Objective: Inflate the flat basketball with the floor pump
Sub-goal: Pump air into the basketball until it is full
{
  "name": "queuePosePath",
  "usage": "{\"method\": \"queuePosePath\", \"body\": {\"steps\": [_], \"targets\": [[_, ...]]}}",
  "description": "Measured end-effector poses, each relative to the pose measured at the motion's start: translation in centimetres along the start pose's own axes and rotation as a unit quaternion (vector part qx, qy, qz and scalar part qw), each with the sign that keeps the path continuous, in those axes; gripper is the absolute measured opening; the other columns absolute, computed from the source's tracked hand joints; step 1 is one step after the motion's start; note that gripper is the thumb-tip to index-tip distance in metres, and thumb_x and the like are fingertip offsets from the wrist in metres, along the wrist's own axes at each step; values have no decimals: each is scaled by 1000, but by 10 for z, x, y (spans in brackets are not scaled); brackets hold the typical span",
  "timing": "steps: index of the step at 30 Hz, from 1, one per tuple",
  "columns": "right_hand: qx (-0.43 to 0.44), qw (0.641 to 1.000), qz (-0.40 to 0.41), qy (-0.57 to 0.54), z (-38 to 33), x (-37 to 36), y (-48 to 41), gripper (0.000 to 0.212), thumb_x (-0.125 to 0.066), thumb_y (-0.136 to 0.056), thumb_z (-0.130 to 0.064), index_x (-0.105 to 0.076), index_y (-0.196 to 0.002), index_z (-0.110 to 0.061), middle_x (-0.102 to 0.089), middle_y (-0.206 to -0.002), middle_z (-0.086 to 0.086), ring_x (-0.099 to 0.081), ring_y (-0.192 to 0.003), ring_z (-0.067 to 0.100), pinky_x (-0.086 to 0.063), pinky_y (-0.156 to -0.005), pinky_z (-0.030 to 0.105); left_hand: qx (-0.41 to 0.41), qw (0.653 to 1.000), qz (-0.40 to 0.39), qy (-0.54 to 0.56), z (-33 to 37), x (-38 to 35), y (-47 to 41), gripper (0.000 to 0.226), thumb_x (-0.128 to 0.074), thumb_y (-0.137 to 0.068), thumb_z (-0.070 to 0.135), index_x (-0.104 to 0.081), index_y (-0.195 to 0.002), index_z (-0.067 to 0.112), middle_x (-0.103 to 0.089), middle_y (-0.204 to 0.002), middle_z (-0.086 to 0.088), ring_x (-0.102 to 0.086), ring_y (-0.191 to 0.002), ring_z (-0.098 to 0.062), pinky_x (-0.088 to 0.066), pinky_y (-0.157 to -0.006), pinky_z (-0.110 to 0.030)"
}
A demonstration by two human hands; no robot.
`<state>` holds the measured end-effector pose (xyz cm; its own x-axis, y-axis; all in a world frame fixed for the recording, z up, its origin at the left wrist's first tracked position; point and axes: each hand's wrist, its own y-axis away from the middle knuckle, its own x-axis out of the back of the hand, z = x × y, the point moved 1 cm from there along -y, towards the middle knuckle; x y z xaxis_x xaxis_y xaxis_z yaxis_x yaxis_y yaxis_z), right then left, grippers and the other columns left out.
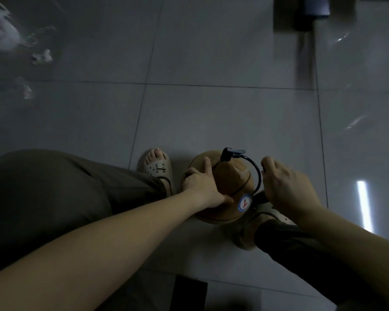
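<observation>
A: Where is the ball?
B: The ball (230,185) sits on the floor (211,113) between your left sandal (157,170) and right sandal (271,213), by the near edge of a tile. Its top is creased and sunken.
A: And the hands?
B: Your left hand (200,187) lies over the ball's left side, fingers spread and fairly straight, pressing on it. Your right hand (285,185) is just right of the ball, fingers curled round a dark part of the pump (259,197); your palm hides most of that part.
A: The hose?
B: The hose (258,173) loops from the pump up to a black head (230,153) standing on the ball's top, beside your left forefinger. A round sticker (244,203) shows on the ball's near side
</observation>
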<state>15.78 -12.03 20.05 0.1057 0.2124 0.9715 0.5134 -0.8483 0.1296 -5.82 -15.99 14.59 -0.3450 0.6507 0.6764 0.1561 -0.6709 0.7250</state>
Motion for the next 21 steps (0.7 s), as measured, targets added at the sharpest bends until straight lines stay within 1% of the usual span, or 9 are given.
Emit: {"method": "queuePosePath", "body": {"steps": [2,5,7,9,12,16,17,19,21], "targets": [[10,1000,3,-1,-2,-5,5,14,-53,-90,-15,-46,-102,-12,-51,-72,6,-38,-50,21,-23,-40,28,1,1000,-2,2,0,0,0,144,-69,-59,85,24,-154,29,-10,-154,-38,-48,-125,-52,-48,-100,-53],[2,1000,-7,-5,-8,-6,15,18,-52,-89,-21,-45,-103,-14,-53,-76,5,-45,-53,24,-24,-43,27,4,1000,-12,0,2,4,1,144,-69,-60,84,25,-154,28,-9,-155,-37,-45,-128,-52,-48,-100,-54],[-20,1000,-8,-13,-12,-4,21,19,-53,-88,-22,-42,-102,-17,-51,-75,3,-38,-52,21,-17,-43,24,8,1000,-22,-1,6,8,1,144,-69,-60,84,24,-154,27,-9,-155,-37,-44,-129,-52,-48,-100,-54],[-50,999,-4,-18,-15,4,25,18,-53,-92,-21,-38,-100,-19,-52,-76,2,-36,-53,20,-13,-44,25,15,999,-29,-4,10,12,3,146,-69,-59,85,24,-154,26,-10,-155,-37,-43,-129,-52,-49,-99,-55],[-79,997,-22,1,-16,26,29,12,-46,-100,-26,-36,-101,-19,-58,-84,3,-45,-59,25,-22,-46,30,27,999,-39,-9,14,16,6,148,-71,-58,85,25,-155,26,-10,-155,-37,-42,-131,-51,-47,-102,-55],[-84,996,28,13,-26,86,27,16,-48,-100,-30,-36,-102,-19,-54,-80,1,-54,-62,28,-46,-52,38,31,998,-49,-9,14,19,7,153,-73,-55,85,26,-154,24,-11,-153,-39,-32,-137,-54,-43,-105,-57],[-86,995,43,14,-28,102,27,17,-48,-100,-30,-36,-100,-19,-53,-79,1,-55,-62,29,-47,-53,39,25,998,-50,-7,14,18,7,154,-72,-54,85,26,-154,23,-12,-152,-41,-30,-137,-56,-41,-106,-59],[-93,993,73,15,-30,123,30,17,-49,-99,-29,-35,-97,-20,-53,-80,2,-54,-60,28,-45,-52,37,13,999,-45,-6,12,14,6,156,-71,-52,87,27,-154,23,-13,-150,-43,-31,-136,-57,-40,-107,-59],[-103,990,91,10,-32,123,38,15,-47,-99,-28,-35,-96,-20,-53,-79,2,-51,-57,24,-46,-49,38,9,999,-41,-7,11,11,5,157,-71,-50,87,27,-154,24,-13,-150,-44,-34,-134,-57,-42,-106,-58]]}}
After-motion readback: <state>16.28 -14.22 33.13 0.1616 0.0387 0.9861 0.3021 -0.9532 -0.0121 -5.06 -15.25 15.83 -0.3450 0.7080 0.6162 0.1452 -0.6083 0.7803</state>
